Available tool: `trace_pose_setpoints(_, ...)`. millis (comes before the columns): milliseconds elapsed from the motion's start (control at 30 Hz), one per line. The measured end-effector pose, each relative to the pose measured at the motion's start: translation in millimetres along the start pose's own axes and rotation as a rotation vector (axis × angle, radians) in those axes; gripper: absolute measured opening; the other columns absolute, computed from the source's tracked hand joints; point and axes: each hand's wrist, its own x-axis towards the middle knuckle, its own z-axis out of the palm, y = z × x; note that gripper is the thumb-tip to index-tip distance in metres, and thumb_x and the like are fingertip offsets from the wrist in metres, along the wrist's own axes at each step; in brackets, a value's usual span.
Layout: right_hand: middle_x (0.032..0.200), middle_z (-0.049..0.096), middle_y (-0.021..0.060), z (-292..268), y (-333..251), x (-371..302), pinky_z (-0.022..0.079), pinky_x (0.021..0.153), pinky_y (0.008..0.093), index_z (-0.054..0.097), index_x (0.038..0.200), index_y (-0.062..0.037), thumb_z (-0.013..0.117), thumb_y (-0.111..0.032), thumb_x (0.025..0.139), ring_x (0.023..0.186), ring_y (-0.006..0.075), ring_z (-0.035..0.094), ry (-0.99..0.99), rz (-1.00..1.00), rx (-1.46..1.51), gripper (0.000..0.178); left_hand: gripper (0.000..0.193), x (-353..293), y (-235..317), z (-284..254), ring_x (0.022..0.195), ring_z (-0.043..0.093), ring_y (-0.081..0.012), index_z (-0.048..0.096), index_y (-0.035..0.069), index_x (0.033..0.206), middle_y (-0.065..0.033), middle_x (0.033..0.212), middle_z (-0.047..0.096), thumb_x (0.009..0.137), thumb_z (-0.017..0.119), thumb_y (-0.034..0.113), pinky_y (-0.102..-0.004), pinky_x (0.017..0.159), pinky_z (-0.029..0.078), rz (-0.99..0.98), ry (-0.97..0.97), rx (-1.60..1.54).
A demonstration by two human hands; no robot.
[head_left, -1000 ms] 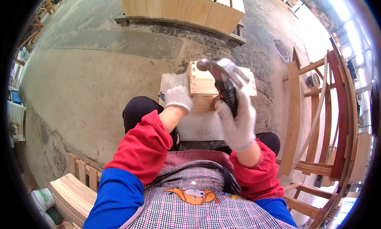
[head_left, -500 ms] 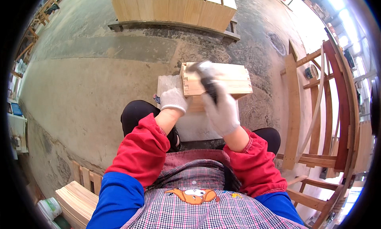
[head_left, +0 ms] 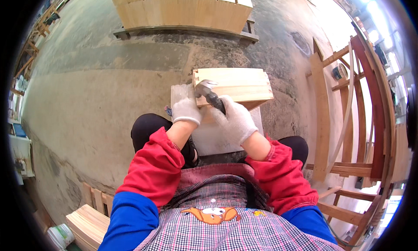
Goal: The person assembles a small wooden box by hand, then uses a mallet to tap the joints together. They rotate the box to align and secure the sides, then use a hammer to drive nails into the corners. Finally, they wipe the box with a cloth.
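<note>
A pale wooden box (head_left: pixel 237 83) with finger-jointed corners lies in front of me on a low, white-covered support (head_left: pixel 213 138). My right hand (head_left: pixel 238 119), in a white knitted glove, is closed round the dark handle of a claw hammer (head_left: pixel 215 101). The hammer's metal head is down at the box's near left corner, seemingly touching it. At the left end of the box, my left hand (head_left: pixel 186 111), gloved too, grips the box side close beside the hammer head; its fingertips are partly hidden.
Ahead, a large stack of wooden boxes (head_left: pixel 183 14) rests on a low pallet (head_left: pixel 187 32). To the right stands a wooden rack (head_left: pixel 320 120) with leaning boards. Lower left are stacked wooden slats (head_left: pixel 89 225) and a white bucket (head_left: pixel 61 235). Concrete floor (head_left: pixel 96 98) surrounds me.
The hammer has swung down from above the box to its left corner. My right hand has lowered and moved slightly left. My left hand stays at the box's left end.
</note>
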Motion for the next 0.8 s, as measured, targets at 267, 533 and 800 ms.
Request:
trace_pose_setpoints(267,0.104,0.064,0.0232,-40.7,-49.4,-10.4,0.053,0.078,0.0376,0.048,0.134,-0.0006,0.065,-0.013,0.090,0.087,0.0349,0.068,0.353,-0.250,0.469,0.048,0.091,-0.4,7.2,-15.1,0.088,0.069,-0.0416,0.020,0.012,0.156,-0.0236,0.095,0.071,0.083,0.069,0.037,-0.0487,0.079,0.055,-0.037,-0.091,-0.052)
trace_pose_setpoints(533,0.092,0.065,0.0219,-21.3,-12.5,-5.2,0.052,0.076,0.0418,0.053,0.125,-0.0015,0.065,-0.013,0.092,0.088,0.0413,0.066,0.069,-0.048,0.184,0.038,0.090,-5.5,6.4,-20.4,0.087,0.069,-0.0421,0.024,0.012,0.154,-0.0239,0.094,0.071,0.082,0.069,0.042,-0.0491,0.078,0.056,-0.098,-0.115,-0.103)
trace_pose_setpoints(800,0.093,0.066,0.0232,0.5,-4.9,-13.3,0.053,0.073,0.0421,0.052,0.123,-0.0025,0.063,-0.016,0.092,0.085,0.0412,0.067,0.291,-0.199,0.211,0.035,0.082,0.5,2.5,-3.1,0.087,0.069,-0.0428,0.029,0.013,0.148,-0.0238,0.095,0.070,0.082,0.070,0.040,-0.0507,0.078,0.055,-0.035,0.004,-0.084)
